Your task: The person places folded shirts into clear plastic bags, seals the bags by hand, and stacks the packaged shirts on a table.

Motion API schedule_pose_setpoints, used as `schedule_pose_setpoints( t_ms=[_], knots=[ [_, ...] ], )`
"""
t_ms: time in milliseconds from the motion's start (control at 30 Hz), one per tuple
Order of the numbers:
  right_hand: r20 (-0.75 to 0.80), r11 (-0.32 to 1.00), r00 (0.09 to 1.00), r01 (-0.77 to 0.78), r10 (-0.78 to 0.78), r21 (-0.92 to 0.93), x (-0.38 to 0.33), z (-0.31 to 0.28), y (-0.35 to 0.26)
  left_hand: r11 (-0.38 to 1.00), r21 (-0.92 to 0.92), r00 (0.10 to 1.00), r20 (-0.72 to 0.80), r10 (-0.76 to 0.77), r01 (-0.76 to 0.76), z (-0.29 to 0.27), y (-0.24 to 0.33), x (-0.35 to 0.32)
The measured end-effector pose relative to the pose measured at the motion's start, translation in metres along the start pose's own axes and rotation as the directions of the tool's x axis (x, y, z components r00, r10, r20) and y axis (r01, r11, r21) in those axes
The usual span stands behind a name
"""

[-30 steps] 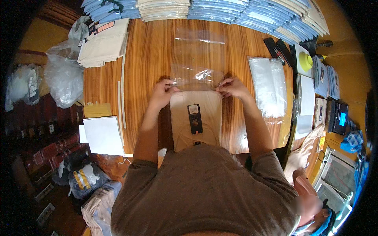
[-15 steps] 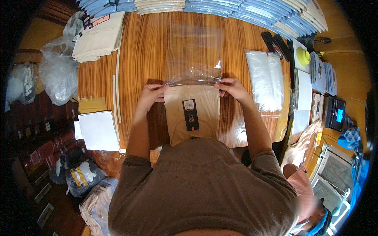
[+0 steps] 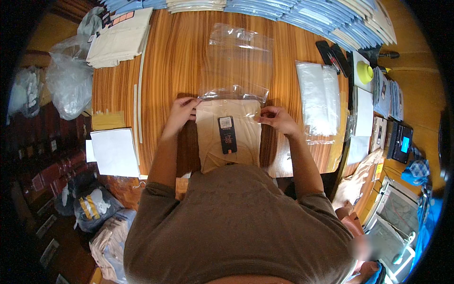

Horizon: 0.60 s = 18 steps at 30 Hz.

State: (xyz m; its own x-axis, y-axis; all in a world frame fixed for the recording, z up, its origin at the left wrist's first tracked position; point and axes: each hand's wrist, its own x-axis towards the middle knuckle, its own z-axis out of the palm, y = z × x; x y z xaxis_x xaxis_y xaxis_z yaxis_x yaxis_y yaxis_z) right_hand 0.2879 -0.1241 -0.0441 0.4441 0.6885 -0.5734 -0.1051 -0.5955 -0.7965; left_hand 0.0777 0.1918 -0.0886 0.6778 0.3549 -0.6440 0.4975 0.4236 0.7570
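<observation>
A folded beige garment (image 3: 211,137) with a black tag (image 3: 226,135) lies on the table in front of my body. Beyond it a clear plastic bag (image 3: 239,59) lies flat, its near end meeting and partly covering the garment's far edge. At the far left corner, my left hand (image 3: 182,113) pinches the bag's edge against the garment. My right hand (image 3: 280,121) is closed at the garment's right side, fingertips pinched on the bag's edge a little nearer to me. How far the garment sits inside the bag is hard to make out.
Stacks of bagged blue and beige garments (image 3: 302,19) line the far edge. Folded beige cloths (image 3: 120,40) lie far left, above white sheets (image 3: 115,150). Flat clear bags (image 3: 318,97) lie to the right, near a yellow bowl-shaped thing (image 3: 364,72). A person (image 3: 362,246) is at lower right.
My right hand has slid from the far right corner toward me along the garment's side, drawing the bag's edge with it. My left hand stays at its corner.
</observation>
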Motion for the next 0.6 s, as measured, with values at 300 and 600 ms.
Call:
schedule_pose_setpoints(
  t_ms=[300,600],
  knots=[
    [-0.139,0.974,0.985,-0.123,0.097,-0.191,0.019,-0.001,0.005,0.991,-0.130,0.998,-0.056,0.037,-0.044,-0.004,-0.016,-0.022],
    [-0.159,0.961,0.987,-0.013,-0.032,-0.277,0.023,0.007,0.004,0.993,-0.012,0.992,-0.054,0.116,-0.117,-0.005,-0.008,-0.033]
  ],
)
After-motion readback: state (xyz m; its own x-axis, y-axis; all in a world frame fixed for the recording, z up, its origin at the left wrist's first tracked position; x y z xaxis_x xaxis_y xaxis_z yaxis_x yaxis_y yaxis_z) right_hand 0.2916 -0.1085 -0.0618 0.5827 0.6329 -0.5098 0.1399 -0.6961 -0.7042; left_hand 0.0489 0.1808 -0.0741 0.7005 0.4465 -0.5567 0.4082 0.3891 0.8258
